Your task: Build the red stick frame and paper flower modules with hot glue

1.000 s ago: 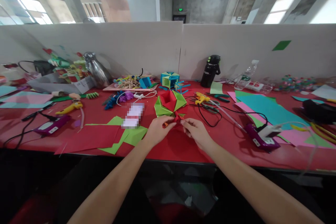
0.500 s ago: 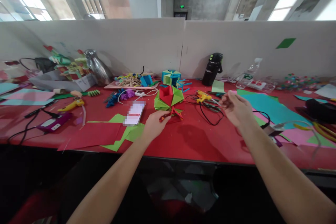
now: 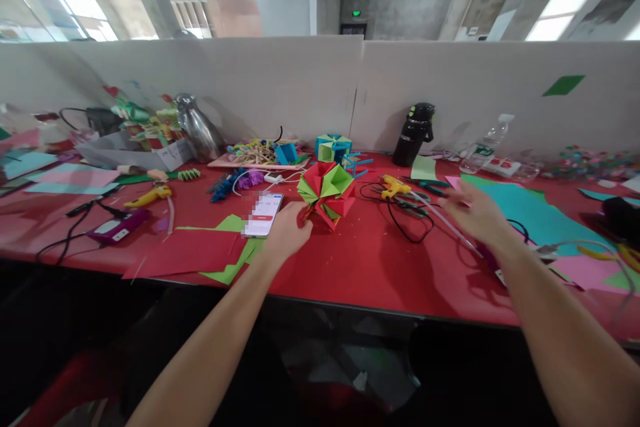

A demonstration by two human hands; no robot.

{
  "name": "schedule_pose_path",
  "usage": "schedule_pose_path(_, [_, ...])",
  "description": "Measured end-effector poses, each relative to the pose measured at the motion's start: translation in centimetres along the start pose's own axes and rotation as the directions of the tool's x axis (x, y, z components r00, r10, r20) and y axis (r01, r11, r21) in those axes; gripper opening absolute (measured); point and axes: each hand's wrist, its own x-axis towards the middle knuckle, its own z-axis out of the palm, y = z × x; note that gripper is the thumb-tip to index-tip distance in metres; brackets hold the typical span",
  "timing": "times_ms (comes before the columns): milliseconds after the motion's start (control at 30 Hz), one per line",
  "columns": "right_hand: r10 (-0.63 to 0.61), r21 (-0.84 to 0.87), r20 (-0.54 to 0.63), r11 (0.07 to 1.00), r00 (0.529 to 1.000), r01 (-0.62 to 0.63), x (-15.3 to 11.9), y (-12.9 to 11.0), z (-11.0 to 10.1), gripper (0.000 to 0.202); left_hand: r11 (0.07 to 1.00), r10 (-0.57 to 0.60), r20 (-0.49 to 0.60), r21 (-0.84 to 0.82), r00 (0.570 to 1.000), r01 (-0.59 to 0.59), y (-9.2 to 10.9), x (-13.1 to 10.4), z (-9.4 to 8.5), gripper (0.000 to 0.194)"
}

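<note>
A red and green folded paper ornament (image 3: 327, 188) stands tilted at the middle of the red table. My left hand (image 3: 291, 227) is closed on its near left side, fingers wrapped round the lower part. Off to the right, my right hand (image 3: 473, 210) hovers with fingers apart and slightly blurred, holding nothing visible. Between the hands lies a yellow glue gun (image 3: 394, 187) with a clear glue stick trailing from its back, close to green-handled tools and a black cable. A phone (image 3: 264, 215) rests just left of my left hand.
Red paper (image 3: 185, 252) and green sheets cover the front left, near another yellow glue gun (image 3: 149, 196). Behind stand a steel jug (image 3: 197, 127), a tray of sticks (image 3: 260, 152) and a black bottle (image 3: 414, 135). Blue paper (image 3: 530, 213) lies right.
The ornament has turned in my left hand, showing more red and green folds. My right hand has moved right and its fingers have spread. The camera view has shifted slightly left.
</note>
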Motion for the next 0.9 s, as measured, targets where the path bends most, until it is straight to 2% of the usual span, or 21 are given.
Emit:
schedule_pose_path(67, [-0.029,-0.082,0.202,0.996,0.979,0.047,-1.0,-0.9,1.7,0.019,0.999,-0.025,-0.001,-0.039,1.0,0.025,0.4,-0.1,0.0,0.038])
schedule_pose_path(100, [-0.072,-0.084,0.252,0.992,0.965,0.096,-1.6,-1.8,2.5,0.017,0.997,-0.038,0.009,-0.067,0.999,0.038,0.5,-0.1,0.1,0.037])
schedule_pose_path(167, [-0.226,0.04,0.31,0.974,0.924,0.224,-3.1,-4.2,3.7,0.016,0.992,-0.041,0.04,-0.122,0.998,0.045,0.8,-0.1,0.2,0.035])
schedule_pose_path(200, [-0.292,0.138,0.367,0.956,0.883,0.259,-4.0,-5.6,4.2,0.023,0.989,-0.027,0.058,-0.145,0.998,0.036,0.9,-0.1,0.2,0.035])
schedule_pose_path(267, [-0.314,0.26,0.488,0.943,0.814,0.208,-5.8,-8.4,4.9,0.028,0.985,0.02,0.091,-0.173,0.996,-0.004,1.3,-0.2,0.3,0.031])
schedule_pose_path(300, [-0.32,0.291,0.514,0.938,0.796,0.189,-6.7,-9.7,5.3,0.029,0.984,0.049,0.108,-0.176,0.993,-0.03,1.7,-0.4,0.3,0.029])
schedule_pose_path(333, [-0.341,0.319,0.512,0.928,0.788,0.195,-7.4,-10.7,5.7,0.03,0.984,0.076,0.123,-0.172,0.99,-0.054,2.0,-0.5,0.4,0.027])
schedule_pose_path(433, [-0.365,0.361,0.429,0.908,0.826,0.213,-8.7,-12.2,7.0,0.034,0.985,0.099,0.136,-0.156,0.986,-0.078,3.2,-1.0,0.9,0.024])
schedule_pose_path(500, [-0.371,0.369,0.404,0.902,0.836,0.223,-8.9,-12.2,8.0,0.034,0.985,0.087,0.128,-0.157,0.988,-0.067,3.8,-1.2,1.3,0.022])
schedule_pose_path(633, [-0.396,0.383,0.408,0.892,0.823,0.239,-8.7,-11.7,9.2,0.035,0.987,0.072,0.087,-0.153,0.994,-0.058,4.4,-1.3,2.0,0.017])
schedule_pose_path(800, [-0.409,0.397,0.413,0.885,0.814,0.243,-8.7,-12.1,9.7,0.037,0.99,0.026,0.106,-0.14,0.994,-0.011,4.5,-0.9,2.3,0.018])
schedule_pose_path(900, [-0.403,0.395,0.417,0.888,0.815,0.236,-8.8,-12.3,9.8,0.037,0.976,0.007,0.104,-0.216,0.995,0.016,4.4,-0.7,2.6,0.017])
